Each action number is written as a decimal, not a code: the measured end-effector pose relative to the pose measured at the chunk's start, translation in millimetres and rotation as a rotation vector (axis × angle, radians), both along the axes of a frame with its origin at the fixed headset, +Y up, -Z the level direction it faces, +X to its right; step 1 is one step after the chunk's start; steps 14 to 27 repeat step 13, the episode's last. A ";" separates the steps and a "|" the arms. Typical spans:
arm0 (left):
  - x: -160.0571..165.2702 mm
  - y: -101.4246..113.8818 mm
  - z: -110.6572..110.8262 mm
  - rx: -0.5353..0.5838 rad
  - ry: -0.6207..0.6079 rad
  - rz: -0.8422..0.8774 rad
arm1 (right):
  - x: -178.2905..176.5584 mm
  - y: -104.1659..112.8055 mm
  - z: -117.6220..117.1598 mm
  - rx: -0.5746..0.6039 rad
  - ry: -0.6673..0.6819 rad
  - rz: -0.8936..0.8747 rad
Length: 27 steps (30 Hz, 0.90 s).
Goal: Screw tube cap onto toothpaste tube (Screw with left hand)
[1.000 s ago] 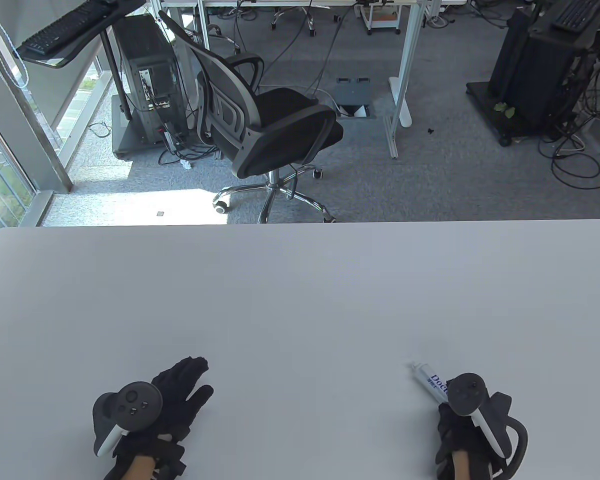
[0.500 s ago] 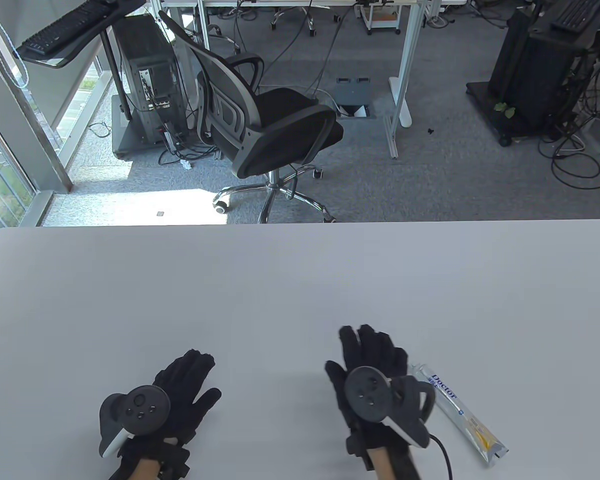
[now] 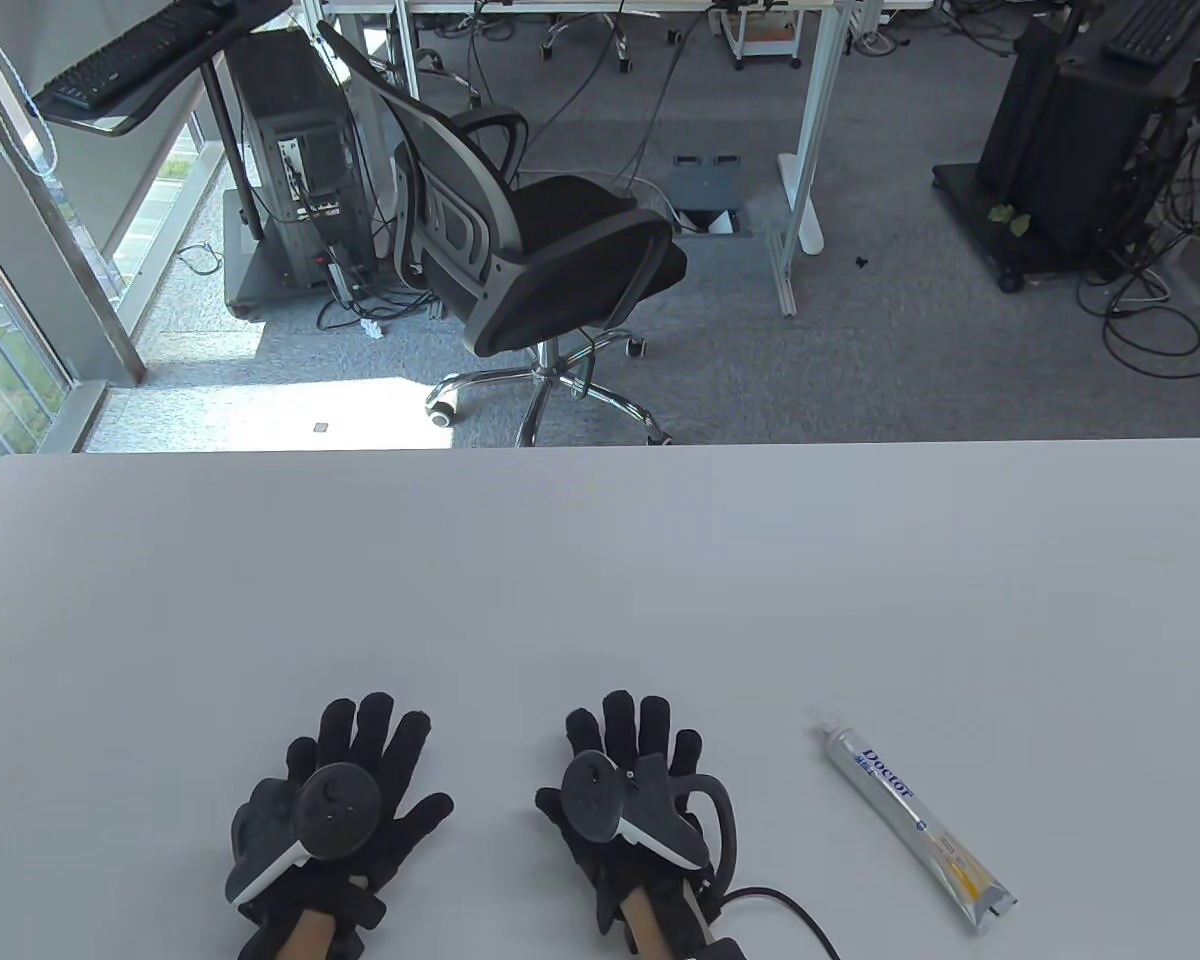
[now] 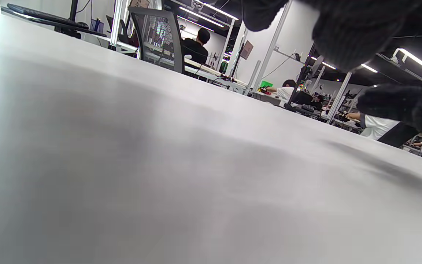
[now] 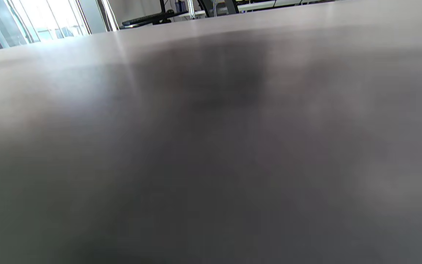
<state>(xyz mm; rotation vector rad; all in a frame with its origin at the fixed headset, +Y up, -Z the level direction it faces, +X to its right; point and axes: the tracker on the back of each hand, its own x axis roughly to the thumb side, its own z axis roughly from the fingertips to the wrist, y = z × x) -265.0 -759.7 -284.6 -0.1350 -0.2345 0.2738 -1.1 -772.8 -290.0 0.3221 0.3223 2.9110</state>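
Black sensor gloves lie flat on the white table [image 3: 600, 560], palms down and fingers spread, side by side near the front edge. The left hand [image 3: 345, 800] holds nothing, and neither does the right hand [image 3: 625, 800]; both simply rest on the surface, a small gap between them. The low wrist views show little but tabletop, with the left glove's fingertips [image 4: 346, 40] hanging in at the top.

Off to the right of the right hand, well apart from it, lies the slim silver-and-white toothpaste tube with blue lettering [image 3: 910, 820]. It lies slantwise, its nozzle end pointing away toward the upper left and its crimped end toward the near right corner. A small white tip sits at the nozzle end, but from where I stand I cannot tell whether that is the cap already seated or a bare nozzle, and I see no loose cap anywhere on the table.

By my reckoning, this is a resting pose at one end of the task. If the screwing is yet to come, the right hand must take up the tube and steady it, while the left finds the cap and turns it on.
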 end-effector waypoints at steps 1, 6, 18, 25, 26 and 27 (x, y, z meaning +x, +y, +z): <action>2.6 -1.0 -0.4 0.001 -0.001 0.014 | 0.5 -2.6 0.2 -0.024 -0.001 -0.007; 12.2 -1.9 -0.2 0.001 -0.041 -0.040 | -10.8 -7.4 0.4 -0.075 0.027 -0.010; 5.5 -2.7 0.7 -0.012 -0.018 -0.021 | -18.8 -6.4 2.3 -0.087 0.052 -0.008; 5.5 -2.7 0.7 -0.012 -0.018 -0.021 | -18.8 -6.4 2.3 -0.087 0.052 -0.008; 5.5 -2.7 0.7 -0.012 -0.018 -0.021 | -18.8 -6.4 2.3 -0.087 0.052 -0.008; 5.5 -2.7 0.7 -0.012 -0.018 -0.021 | -18.8 -6.4 2.3 -0.087 0.052 -0.008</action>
